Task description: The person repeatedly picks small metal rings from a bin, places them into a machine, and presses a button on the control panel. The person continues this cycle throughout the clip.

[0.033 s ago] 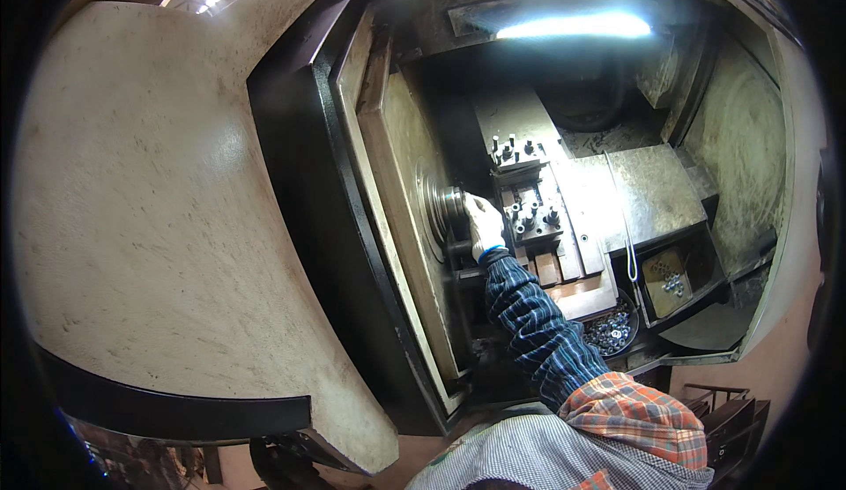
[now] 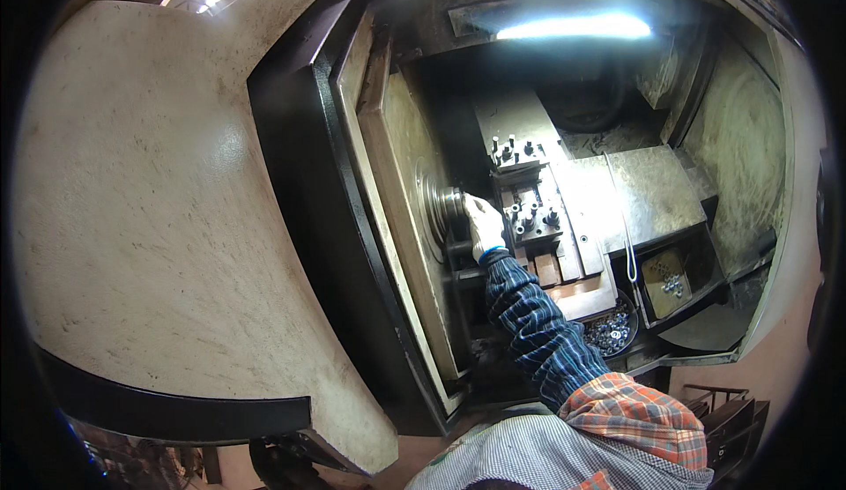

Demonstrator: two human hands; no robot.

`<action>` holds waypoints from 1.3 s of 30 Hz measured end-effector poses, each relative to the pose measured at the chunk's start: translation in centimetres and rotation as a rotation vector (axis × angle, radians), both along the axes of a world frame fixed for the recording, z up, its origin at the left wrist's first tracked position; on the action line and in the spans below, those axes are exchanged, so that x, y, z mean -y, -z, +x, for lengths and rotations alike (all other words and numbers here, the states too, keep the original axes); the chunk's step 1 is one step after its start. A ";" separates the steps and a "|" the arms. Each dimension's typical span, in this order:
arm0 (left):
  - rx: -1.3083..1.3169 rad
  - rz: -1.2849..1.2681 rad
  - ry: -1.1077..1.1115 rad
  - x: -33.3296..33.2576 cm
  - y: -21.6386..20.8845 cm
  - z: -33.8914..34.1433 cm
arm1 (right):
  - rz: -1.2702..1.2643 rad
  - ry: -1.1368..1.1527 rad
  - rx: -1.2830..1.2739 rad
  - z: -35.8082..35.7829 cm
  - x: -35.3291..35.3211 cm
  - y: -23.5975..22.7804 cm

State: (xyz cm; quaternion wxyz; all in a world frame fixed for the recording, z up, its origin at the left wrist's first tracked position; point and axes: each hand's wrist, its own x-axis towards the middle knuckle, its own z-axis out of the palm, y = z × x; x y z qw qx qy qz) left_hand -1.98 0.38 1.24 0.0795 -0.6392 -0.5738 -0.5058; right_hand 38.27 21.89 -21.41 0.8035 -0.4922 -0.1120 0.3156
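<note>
My right hand (image 2: 484, 226), in a white glove with a blue cuff edge, reaches into a lathe's work space. Its fingertips press together at the face of the round metal spindle nose (image 2: 452, 204) on the left wall. Whatever small piece they may hold is hidden by the glove. Just right of the hand stands a tool block with upright bolts (image 2: 535, 226), and a similar bolted block (image 2: 517, 153) sits farther back. My left hand does not show.
A round pan (image 2: 633, 336) with many small metal rings lies below the slide. Right of it, a shallow tray (image 2: 656, 300) holds several more. A thin looped metal rod (image 2: 631, 256) hangs over the machine cover (image 2: 661, 192). The dark door edge (image 2: 304, 164) stands left.
</note>
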 end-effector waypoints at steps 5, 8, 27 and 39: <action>0.110 -0.022 0.140 -0.6 0.5 -0.7 | -0.280 -0.307 0.107 -0.6 2.3 -2.8; 0.107 0.011 0.168 -0.7 0.8 -0.9 | -0.479 -0.347 0.410 -1.5 2.9 -4.1; -0.072 -0.045 0.069 0.5 1.4 -2.3 | -0.620 -0.367 0.636 -0.6 2.2 -5.2; -0.424 0.037 0.361 0.0 0.7 -3.8 | -0.698 -0.492 0.728 0.9 1.5 -4.6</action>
